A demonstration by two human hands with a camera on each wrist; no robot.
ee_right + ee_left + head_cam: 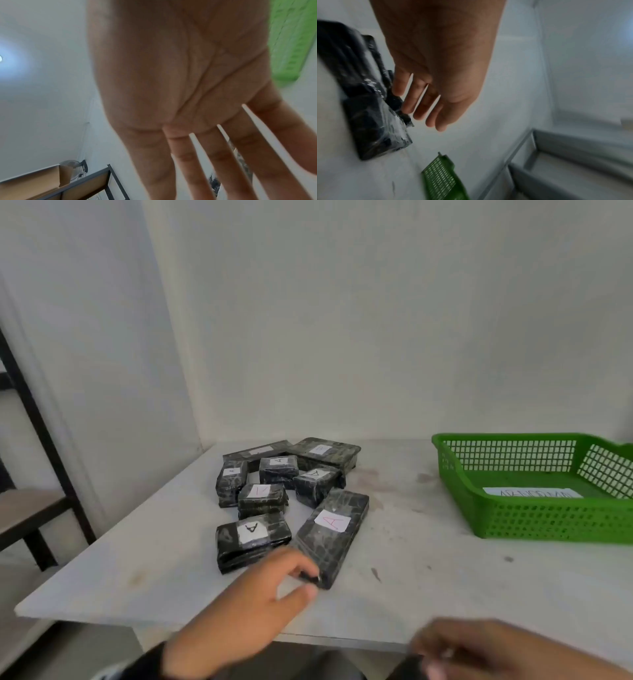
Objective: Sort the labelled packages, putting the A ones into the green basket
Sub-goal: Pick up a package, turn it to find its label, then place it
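Several black-wrapped packages with white A labels lie in a pile [274,474] on the white table [428,570]. Nearest are a long one with a red A [332,529] and a shorter one with a black A [251,534]. My left hand [310,582] is at the long package's near corner, fingers loosely bent, thumb below the corner. In the left wrist view its fingers [423,108] hang relaxed beside the packages [373,128], holding nothing. My right hand [445,652] hovers blurred at the table's front edge, its fingers [214,155] straight and spread. The green basket [534,518] stands at the right.
A paper sheet [532,493] lies in the basket, which also shows in the wrist views [441,178] [291,47]. A dark-framed shelf unit [34,440] stands left of the table. A white wall runs behind the table.
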